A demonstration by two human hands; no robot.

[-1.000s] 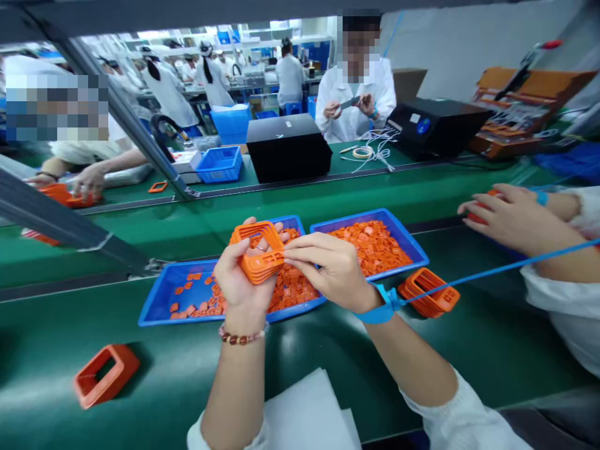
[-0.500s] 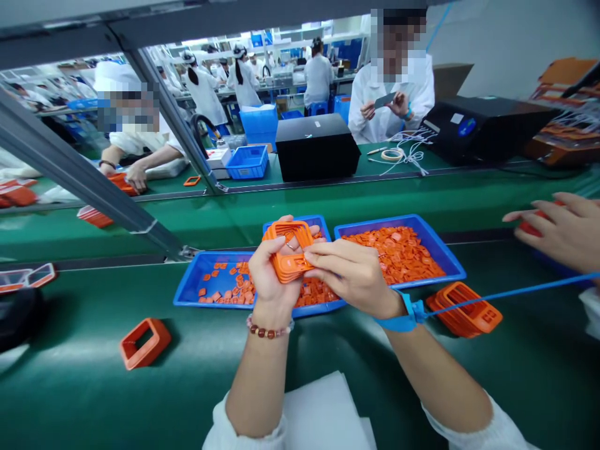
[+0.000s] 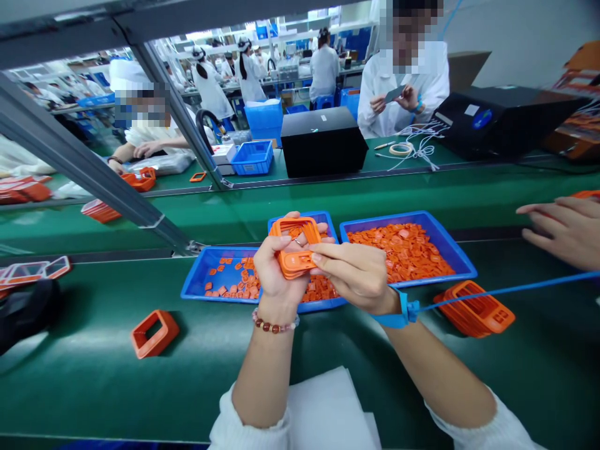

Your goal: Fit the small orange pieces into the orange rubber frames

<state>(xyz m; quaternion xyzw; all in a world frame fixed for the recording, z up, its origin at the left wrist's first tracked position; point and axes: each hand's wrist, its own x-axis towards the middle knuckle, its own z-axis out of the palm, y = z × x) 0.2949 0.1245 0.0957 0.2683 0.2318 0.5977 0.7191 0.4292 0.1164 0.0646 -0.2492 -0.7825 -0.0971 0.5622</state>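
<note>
My left hand (image 3: 276,284) is closed around a stack of orange plastic frames (image 3: 294,261), held tilted above the blue trays. Each is a rounded rectangle with a wide opening, and the top one shows a small slot in its broad end. At that slot, the thumb and fingers of my right hand (image 3: 360,269) are pinched together, touching the frame. Whatever lies between those fingertips is hidden. Below my hands, a blue tray (image 3: 190,287) contains small loose orange pieces (image 3: 239,287). Another blue tray (image 3: 464,269) is heaped with similar orange pieces (image 3: 403,247).
A stack of orange frames (image 3: 473,312) lies right, a shorter stack (image 3: 164,340) left. White sheets (image 3: 328,406) lie between my forearms. A blue cord (image 3: 515,287) runs right from my wrist. Another person's hand (image 3: 562,231) is at right. A metal post (image 3: 107,169) slants at left.
The view has shifted slightly. My hands keep their hold, with the right fingertips still at the frame's slot. The neighbour's hand at right has moved off the red-orange item it covered.
</note>
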